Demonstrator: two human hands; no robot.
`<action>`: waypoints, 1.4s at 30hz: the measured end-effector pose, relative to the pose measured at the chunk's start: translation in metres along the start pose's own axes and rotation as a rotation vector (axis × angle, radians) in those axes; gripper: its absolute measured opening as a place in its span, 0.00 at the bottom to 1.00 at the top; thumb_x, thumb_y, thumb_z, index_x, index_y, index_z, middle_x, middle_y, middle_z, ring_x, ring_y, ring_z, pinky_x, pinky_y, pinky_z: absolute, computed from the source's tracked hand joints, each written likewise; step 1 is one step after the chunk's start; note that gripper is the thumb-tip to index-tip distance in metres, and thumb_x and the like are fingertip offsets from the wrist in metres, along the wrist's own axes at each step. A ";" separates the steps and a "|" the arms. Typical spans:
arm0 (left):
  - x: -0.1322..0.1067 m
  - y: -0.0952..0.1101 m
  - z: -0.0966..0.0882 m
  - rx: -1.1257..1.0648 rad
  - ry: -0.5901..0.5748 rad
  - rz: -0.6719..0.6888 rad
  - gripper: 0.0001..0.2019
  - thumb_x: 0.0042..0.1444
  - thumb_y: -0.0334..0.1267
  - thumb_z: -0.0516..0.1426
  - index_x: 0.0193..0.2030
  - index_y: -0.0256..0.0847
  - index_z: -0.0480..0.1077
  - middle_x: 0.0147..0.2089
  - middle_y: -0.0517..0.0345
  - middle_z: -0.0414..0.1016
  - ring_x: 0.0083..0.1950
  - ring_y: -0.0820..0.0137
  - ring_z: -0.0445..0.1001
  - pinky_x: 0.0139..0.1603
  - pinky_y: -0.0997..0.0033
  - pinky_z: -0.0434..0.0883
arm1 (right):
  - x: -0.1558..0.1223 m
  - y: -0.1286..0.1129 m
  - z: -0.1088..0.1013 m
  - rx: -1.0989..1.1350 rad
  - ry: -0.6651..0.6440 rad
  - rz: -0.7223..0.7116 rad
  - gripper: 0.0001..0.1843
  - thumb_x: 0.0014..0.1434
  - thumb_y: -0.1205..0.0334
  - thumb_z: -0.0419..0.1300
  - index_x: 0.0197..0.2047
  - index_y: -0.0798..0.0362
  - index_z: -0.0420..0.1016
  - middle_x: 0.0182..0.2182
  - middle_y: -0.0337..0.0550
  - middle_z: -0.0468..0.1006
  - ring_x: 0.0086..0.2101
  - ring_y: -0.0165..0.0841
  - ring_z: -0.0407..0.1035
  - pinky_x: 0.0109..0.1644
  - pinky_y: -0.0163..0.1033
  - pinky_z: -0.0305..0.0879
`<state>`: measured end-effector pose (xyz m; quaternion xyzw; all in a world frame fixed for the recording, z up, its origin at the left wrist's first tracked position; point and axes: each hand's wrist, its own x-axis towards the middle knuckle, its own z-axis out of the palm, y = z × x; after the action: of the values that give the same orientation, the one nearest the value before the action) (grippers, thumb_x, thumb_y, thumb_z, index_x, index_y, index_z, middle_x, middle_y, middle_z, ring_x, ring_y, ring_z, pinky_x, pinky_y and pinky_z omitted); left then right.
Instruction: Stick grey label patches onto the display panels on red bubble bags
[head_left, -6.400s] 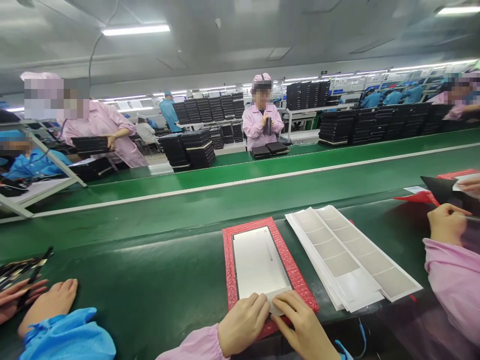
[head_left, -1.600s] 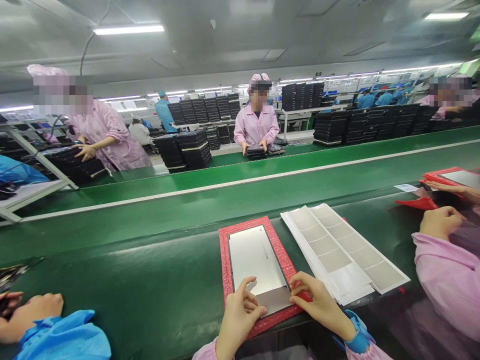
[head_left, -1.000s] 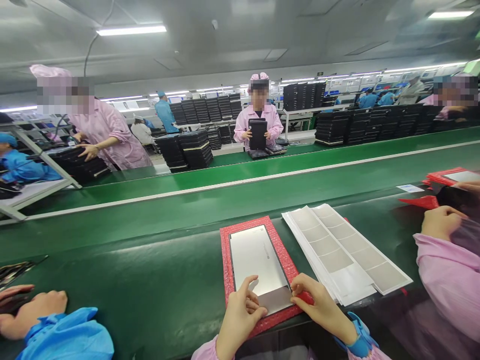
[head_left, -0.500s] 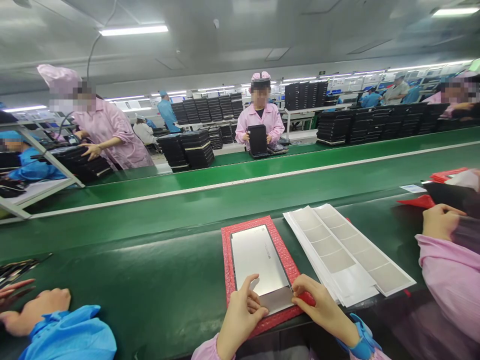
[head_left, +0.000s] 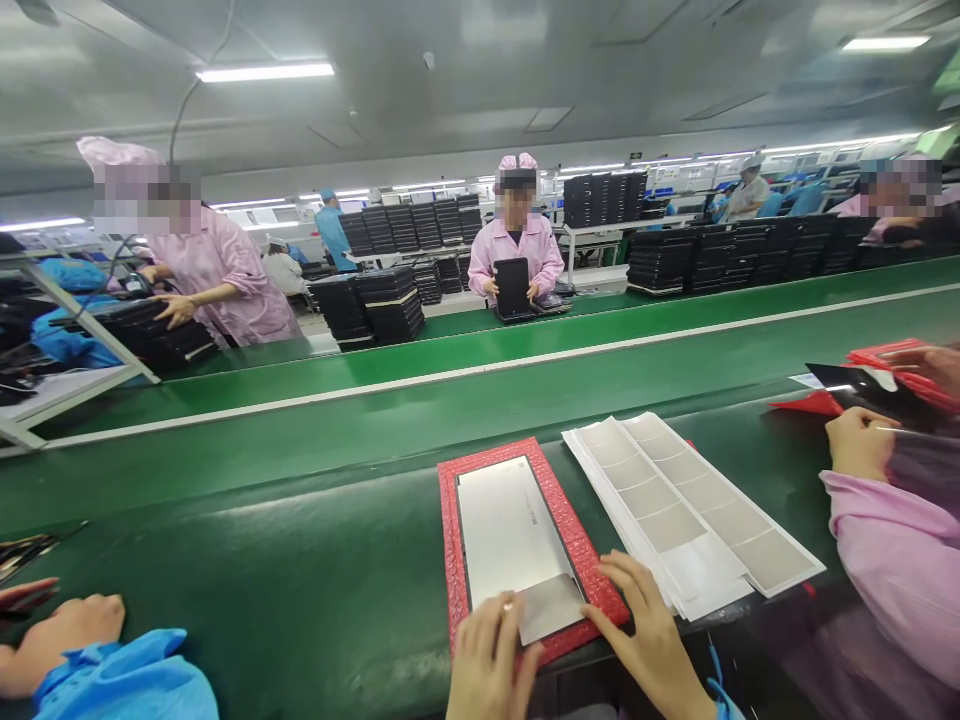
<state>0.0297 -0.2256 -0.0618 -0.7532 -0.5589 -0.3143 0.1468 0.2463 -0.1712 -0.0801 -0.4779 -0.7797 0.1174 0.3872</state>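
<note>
A flat display panel (head_left: 510,520) with a silvery back and dark edges lies on a red bubble-wrap sheet (head_left: 448,520). Across its near end is a grey rectangular sticker (head_left: 551,608). My left hand (head_left: 491,655) is at the sticker's left edge, fingers bent and close together, gripping that edge; the fingertips are partly hidden. At the sticker's right corner, the thumb of my right hand (head_left: 649,635) touches down, while its other fingers are spread over the red wrap. Sheets of similar grey stickers (head_left: 675,510) on white backing lie to the right.
A co-worker's hand (head_left: 862,440) holds a dark sheet at right, near red wrap. Another person's hand and blue sleeve (head_left: 127,675) rest at lower left. Beyond the green bench (head_left: 300,560), people handle stacks of black panels (head_left: 386,305).
My left hand has turned over, its fingers now coming down at the sticker's left side. My right fingers have spread from a pinch. At right, the co-worker's dark sheet has shifted.
</note>
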 end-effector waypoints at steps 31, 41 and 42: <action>-0.040 -0.034 0.055 0.005 0.223 0.444 0.16 0.56 0.46 0.53 0.45 0.38 0.70 0.39 0.53 0.79 0.50 0.63 0.72 0.63 0.55 0.55 | -0.009 -0.030 0.021 -0.422 0.058 -0.624 0.19 0.55 0.60 0.56 0.50 0.55 0.68 0.44 0.45 0.75 0.44 0.35 0.70 0.50 0.39 0.65; -0.041 -0.040 0.042 -0.144 0.093 0.321 0.12 0.60 0.38 0.48 0.41 0.42 0.71 0.38 0.57 0.79 0.46 0.67 0.75 0.52 0.69 0.71 | 0.002 -0.048 0.054 -0.533 0.193 -0.572 0.24 0.56 0.49 0.52 0.45 0.60 0.72 0.46 0.48 0.74 0.43 0.42 0.70 0.53 0.45 0.59; -0.041 -0.036 0.040 -0.186 0.045 0.214 0.12 0.60 0.37 0.47 0.37 0.43 0.72 0.37 0.58 0.79 0.44 0.69 0.76 0.51 0.70 0.72 | 0.003 -0.053 0.059 -0.496 0.202 -0.595 0.23 0.58 0.49 0.50 0.46 0.58 0.72 0.46 0.45 0.73 0.44 0.41 0.70 0.54 0.43 0.58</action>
<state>0.0006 -0.2215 -0.1227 -0.8117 -0.4404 -0.3640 0.1215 0.1687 -0.1846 -0.0894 -0.3195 -0.8467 -0.2393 0.3518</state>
